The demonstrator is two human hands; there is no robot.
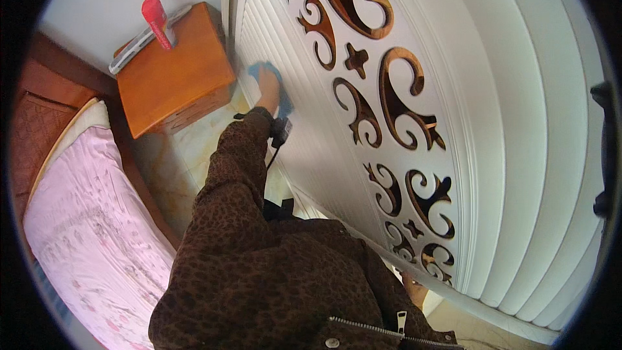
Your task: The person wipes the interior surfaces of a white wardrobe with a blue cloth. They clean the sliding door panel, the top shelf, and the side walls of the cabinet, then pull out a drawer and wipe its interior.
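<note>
My left hand [268,88], slightly blurred, presses a blue cloth [285,102] against the ribbed lower part of a white panel door [311,121]. The cloth shows on both sides of the fingers. A dark band with a small black device [280,132] and a cord is at the wrist, beyond the brown leopard-print sleeve [233,170]. Scroll-shaped, brown reflective inlays [357,61] run along the door's middle. My right hand is out of view; the dark jacket front with a metal zipper fills the lower middle.
An orange-brown wooden nightstand [180,78] stands left of the hand, bearing a red-and-white bottle [157,22] and a long, pale wrapped item [138,44]. A bed with a pink floral sheet [97,223] lies at the left. Marbled floor tiles [170,165] show between bed and door.
</note>
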